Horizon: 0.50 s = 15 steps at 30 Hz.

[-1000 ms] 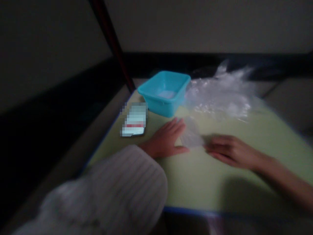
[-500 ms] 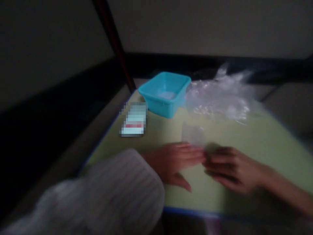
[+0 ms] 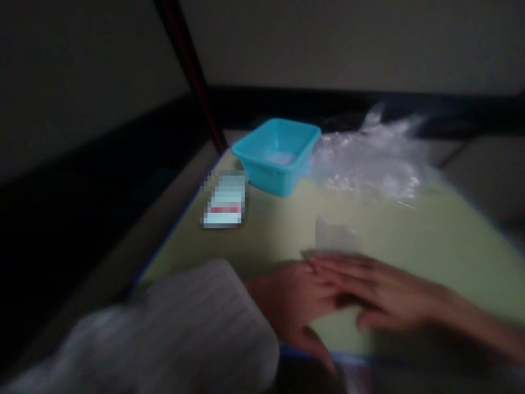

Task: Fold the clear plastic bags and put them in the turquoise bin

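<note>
My left hand [image 3: 293, 301] lies low over the yellow table top [image 3: 414, 235], its thumb spread toward the near edge. Across the back of its fingers rests my right hand [image 3: 369, 284], with its fingers stretched out and pointing left. The left fingertips are hidden beneath it. Just beyond both hands lies a small flat piece of clear plastic [image 3: 333, 234], which looks like a little bag; its near part is covered by the hands. I see nothing gripped in either hand, though blur softens the fingers.
A turquoise plastic basin [image 3: 287, 178] stands at the back, with something pale inside. Right of it lies a crumpled heap of clear plastic bags [image 3: 373, 164]. A pixelated phone-like object [image 3: 225, 200] sits by the left edge. Behind the table a dark red pole [image 3: 191, 60] leans.
My right hand has moved left from beside the left fingertips and now lies over them, fingers extended. My left hand has shifted slightly nearer. The small plastic piece has slid slightly right and nearer.
</note>
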Motion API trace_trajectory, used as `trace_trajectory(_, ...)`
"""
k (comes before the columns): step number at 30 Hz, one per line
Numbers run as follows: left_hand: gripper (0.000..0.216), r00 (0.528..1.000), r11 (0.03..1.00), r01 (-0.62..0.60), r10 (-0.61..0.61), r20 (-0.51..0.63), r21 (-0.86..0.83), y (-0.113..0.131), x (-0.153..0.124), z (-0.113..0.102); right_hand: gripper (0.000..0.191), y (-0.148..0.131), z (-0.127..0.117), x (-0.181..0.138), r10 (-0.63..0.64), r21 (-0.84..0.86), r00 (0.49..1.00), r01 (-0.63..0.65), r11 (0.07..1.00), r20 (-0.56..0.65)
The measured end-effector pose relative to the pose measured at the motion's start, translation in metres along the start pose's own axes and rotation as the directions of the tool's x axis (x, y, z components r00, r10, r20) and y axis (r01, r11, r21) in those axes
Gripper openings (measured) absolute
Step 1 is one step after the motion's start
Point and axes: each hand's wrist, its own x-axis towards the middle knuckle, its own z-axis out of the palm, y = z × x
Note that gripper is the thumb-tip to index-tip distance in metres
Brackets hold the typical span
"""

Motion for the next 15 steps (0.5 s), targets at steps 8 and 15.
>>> trace_trajectory(8, 0.075, 1.0, 0.999, 0.01, -0.01, 0.01, -0.046, 0.0, 0.001, 0.0, 0.079, 0.009, 0.01, 0.001, 0.101, 0.065, 0.99, -0.108, 0.992, 0.099)
trace_trajectory(15, 0.081, 1.0, 0.999, -0.001, 0.0, -0.022, -0.033, -0.001, 0.0, 0.004, 0.081, 0.025, 0.005, -0.001, 0.143, 0.027, 0.984, -0.147, 0.989, 0.105)
